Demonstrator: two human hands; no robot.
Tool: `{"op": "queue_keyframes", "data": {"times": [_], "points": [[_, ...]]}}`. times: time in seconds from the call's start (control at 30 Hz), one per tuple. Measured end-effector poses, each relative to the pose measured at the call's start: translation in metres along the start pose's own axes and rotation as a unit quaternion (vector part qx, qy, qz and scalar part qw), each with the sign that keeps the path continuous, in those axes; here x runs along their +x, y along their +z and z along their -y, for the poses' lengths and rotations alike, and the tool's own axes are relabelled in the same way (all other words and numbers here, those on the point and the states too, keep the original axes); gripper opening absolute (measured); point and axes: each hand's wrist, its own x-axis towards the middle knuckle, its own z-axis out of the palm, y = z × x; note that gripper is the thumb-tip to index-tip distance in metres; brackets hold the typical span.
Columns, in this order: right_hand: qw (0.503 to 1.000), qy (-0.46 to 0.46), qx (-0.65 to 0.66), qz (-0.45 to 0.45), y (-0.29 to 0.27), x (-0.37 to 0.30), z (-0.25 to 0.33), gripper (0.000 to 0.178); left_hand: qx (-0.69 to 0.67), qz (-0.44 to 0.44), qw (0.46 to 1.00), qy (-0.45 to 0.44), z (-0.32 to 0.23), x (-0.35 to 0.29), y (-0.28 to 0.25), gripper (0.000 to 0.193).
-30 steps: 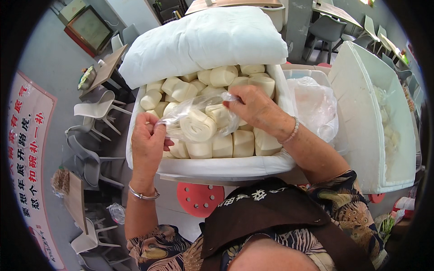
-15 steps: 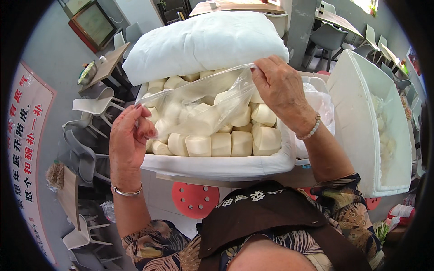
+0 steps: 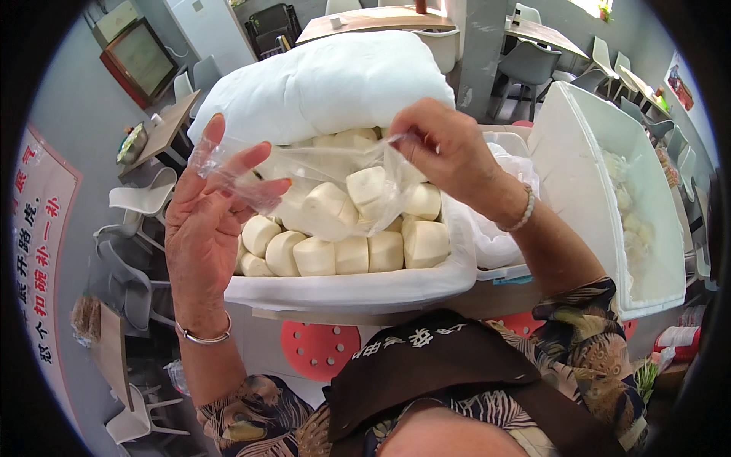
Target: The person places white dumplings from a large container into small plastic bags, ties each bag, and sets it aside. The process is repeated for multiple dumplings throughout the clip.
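Note:
A thin clear plastic bag [image 3: 304, 169] stretches between my hands, over a white-lined box [image 3: 350, 291] full of pale steamed buns [image 3: 314, 257]. My right hand [image 3: 457, 156] pinches the bag's edge at the box's far right part. My left hand [image 3: 202, 236] is at the box's left side, its fingers spread, with the bag's film draped over the fingers. The bag looks empty; buns show through it. Several buns lie in rows along the near side of the box, and the bag hides part of those farther back.
A thick white quilt [image 3: 320, 87] lies folded over the box's far side. To the right stand a tub with a white plastic bag [image 3: 495, 221] and a large white foam box [image 3: 582, 198] holding bagged food. Red stools [image 3: 320, 350] are below; chairs and tables stand around.
The fingers of my left hand have spread apart and moved up against the bag's film. My right hand has come left and slightly down, still pinching the bag. The view has shifted a little.

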Motion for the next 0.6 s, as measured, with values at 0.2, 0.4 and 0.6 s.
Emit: {"op": "queue_keyframes", "data": {"times": [0.2,0.4,0.6], "points": [[0.99,0.085,0.05,-0.097,0.002,0.0,0.003,0.013,0.112,-0.026,0.993,0.009,0.007,0.0,-0.001,0.05],[0.97,-0.086,-0.183,0.134,-0.005,-0.018,0.031,0.03,0.093,-0.029,0.995,0.03,0.012,-0.001,0.005,0.059],[0.974,-0.063,-0.171,0.133,-0.012,-0.02,0.03,0.023,0.104,-0.05,0.993,0.022,0.009,-0.003,0.002,0.064]]}}
